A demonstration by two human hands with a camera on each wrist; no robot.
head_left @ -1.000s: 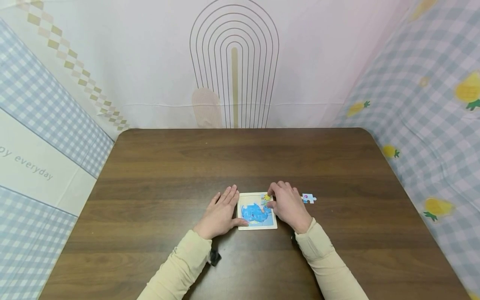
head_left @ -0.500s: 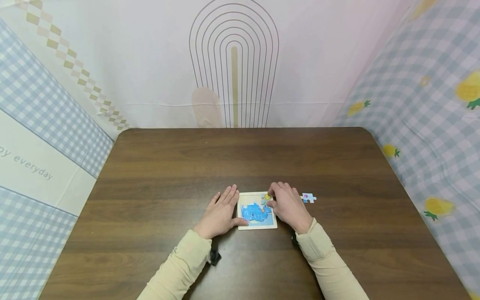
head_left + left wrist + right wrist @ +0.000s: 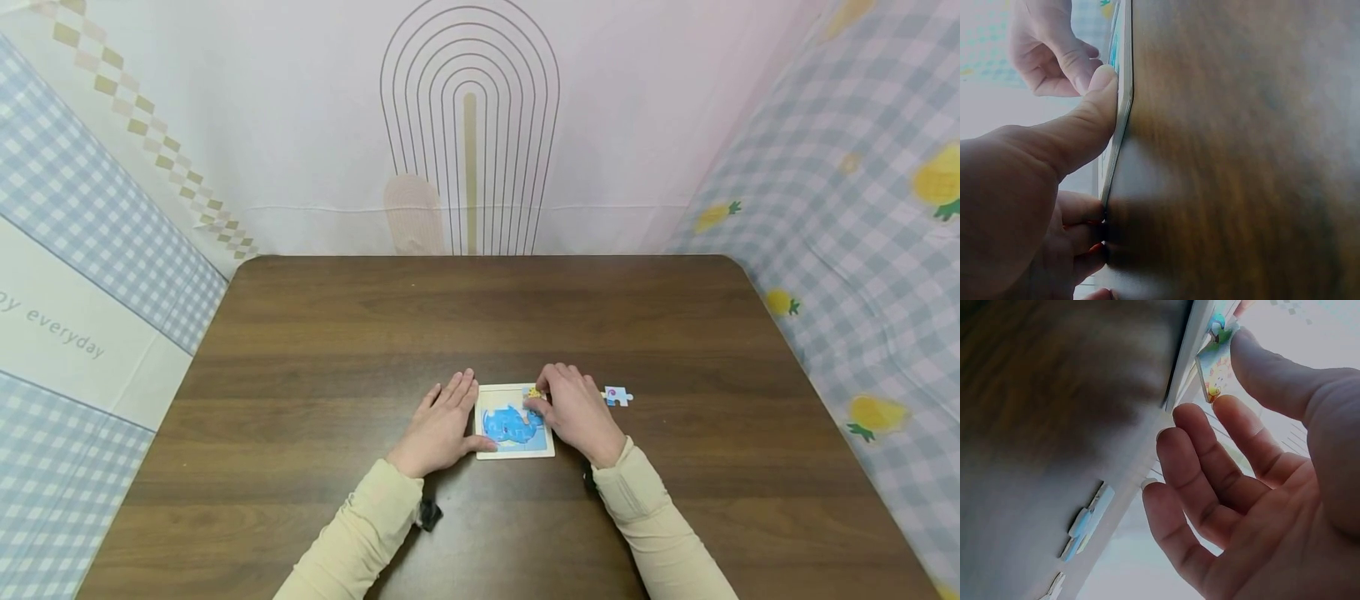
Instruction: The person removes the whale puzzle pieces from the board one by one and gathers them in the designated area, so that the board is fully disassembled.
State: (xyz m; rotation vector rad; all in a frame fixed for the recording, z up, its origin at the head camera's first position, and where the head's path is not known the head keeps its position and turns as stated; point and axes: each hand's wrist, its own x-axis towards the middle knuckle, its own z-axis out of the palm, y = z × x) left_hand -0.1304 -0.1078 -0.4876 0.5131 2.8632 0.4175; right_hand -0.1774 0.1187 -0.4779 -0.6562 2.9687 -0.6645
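Observation:
A square jigsaw tray (image 3: 514, 455) with a pale frame and a blue whale picture lies between the hands. My left hand (image 3: 438, 425) rests along its left edge, fingers straight, the thumb on the frame's near left corner. At the tray's far right corner my right hand (image 3: 577, 412) pinches a jigsaw piece (image 3: 534, 392) with a yellow sun on it. In the right wrist view this sun piece (image 3: 1213, 365) sits tilted at the tray's edge, between thumb and index finger; the other fingers are loosely bent. Part of the piece is hidden by the fingers.
Another jigsaw piece (image 3: 618, 396), pale with a pink swirl, lies on the brown wooden table (image 3: 337, 333) to the right of my right hand. In the right wrist view, loose pieces (image 3: 1087, 522) lie flat on the table. A patterned cloth (image 3: 300, 125) hangs behind the table.
My right thumb and index finger have shifted slightly over the sun piece, covering more of its picture. The left hand and the tray stay where they were.

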